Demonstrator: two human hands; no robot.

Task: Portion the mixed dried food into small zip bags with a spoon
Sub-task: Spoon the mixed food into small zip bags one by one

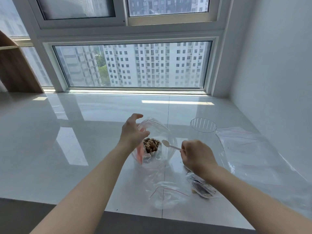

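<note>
The mixed dried food (151, 145) sits in a heap inside the large clear bag (166, 132) standing open on the white ledge (84, 141) in front of you. Your left hand (133, 132) is at the bag's near rim, fingers spread and loosely curved; whether they pinch the plastic cannot be told. Your right hand (196, 155) grips the handle of the small spoon (169, 145), its bowl over the bag mouth, just beside the food. An empty zip bag (166, 194) lies near you, a filled small bag (201, 187) partly under your right forearm. A clear cup (203, 125) stands behind the right hand, flat zip bags (249, 149) to its right.
</note>
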